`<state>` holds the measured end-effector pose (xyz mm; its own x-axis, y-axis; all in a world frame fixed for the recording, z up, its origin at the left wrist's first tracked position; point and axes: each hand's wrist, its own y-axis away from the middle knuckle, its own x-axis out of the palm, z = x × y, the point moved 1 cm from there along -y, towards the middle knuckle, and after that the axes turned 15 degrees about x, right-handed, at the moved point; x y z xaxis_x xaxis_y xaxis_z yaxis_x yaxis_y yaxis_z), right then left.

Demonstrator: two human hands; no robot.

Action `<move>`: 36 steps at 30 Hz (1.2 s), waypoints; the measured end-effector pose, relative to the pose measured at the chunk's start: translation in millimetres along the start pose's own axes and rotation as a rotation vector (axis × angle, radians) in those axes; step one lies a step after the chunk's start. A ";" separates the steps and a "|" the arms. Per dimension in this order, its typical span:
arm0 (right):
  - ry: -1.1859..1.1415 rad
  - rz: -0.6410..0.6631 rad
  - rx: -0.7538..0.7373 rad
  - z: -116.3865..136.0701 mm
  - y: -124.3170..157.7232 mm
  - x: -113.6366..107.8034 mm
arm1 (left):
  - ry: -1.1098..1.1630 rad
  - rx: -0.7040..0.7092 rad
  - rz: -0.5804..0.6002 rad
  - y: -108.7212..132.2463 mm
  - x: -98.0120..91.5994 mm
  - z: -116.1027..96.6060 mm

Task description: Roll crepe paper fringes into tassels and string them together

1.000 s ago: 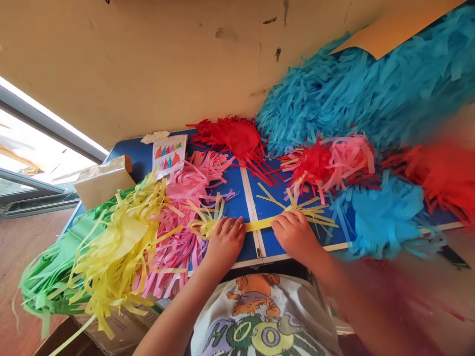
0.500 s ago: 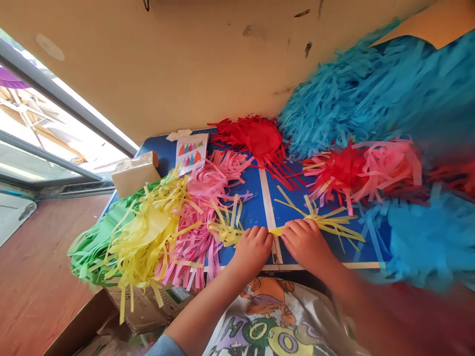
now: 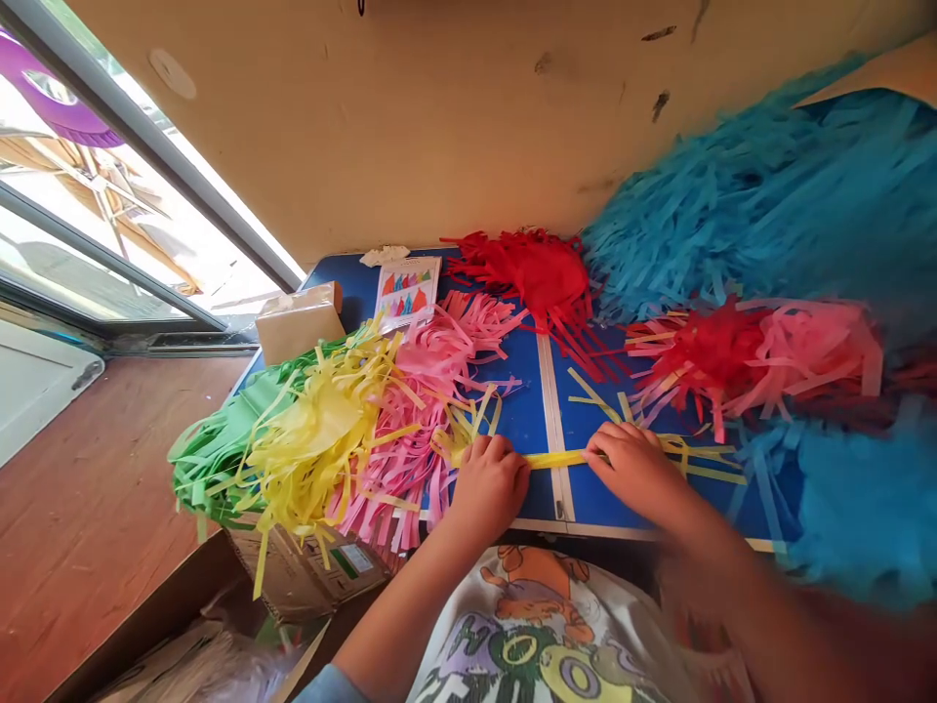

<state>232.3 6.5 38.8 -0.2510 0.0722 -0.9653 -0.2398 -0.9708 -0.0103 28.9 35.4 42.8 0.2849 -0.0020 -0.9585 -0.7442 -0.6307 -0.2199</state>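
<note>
Both hands press flat on a yellow fringed paper piece [image 3: 557, 458] lying across the near middle of a blue table [image 3: 527, 410]. The left hand [image 3: 489, 483] has its fingers curled together on the strip's left part, where yellow fringe fans out beyond the knuckles. The right hand [image 3: 635, 466] has its fingers close together on the right part, with more yellow fringe spreading to its right. Between the hands the twisted yellow middle crosses the table's white centre seam [image 3: 550, 410]. To the left lie pink fringe [image 3: 421, 391], a yellow heap [image 3: 322, 430] and green fringe [image 3: 220, 449]. Farther off sit a red tassel pile [image 3: 538, 268], a small printed card [image 3: 406, 291] and a tan box [image 3: 300, 322]. To the right are red and pink tassels [image 3: 753, 351] and a large blue mound [image 3: 768, 195] against the wall.
</note>
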 end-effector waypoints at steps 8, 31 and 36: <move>0.163 0.105 0.104 14.0 -4.5 -10.2 | -0.066 -0.060 0.029 -0.3 5.0 4.3; 0.363 -0.122 0.131 39.2 4.6 -0.1 | -0.246 -0.061 0.035 -10.8 17.1 7.7; 0.365 -0.237 0.104 46.3 9.2 0.6 | -0.303 -0.118 -0.057 -7.0 9.0 2.6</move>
<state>186.6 8.2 50.2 0.1658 0.1865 -0.9684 -0.3486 -0.9075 -0.2345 35.1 41.8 35.2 0.1180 0.2558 -0.9595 -0.6524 -0.7085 -0.2691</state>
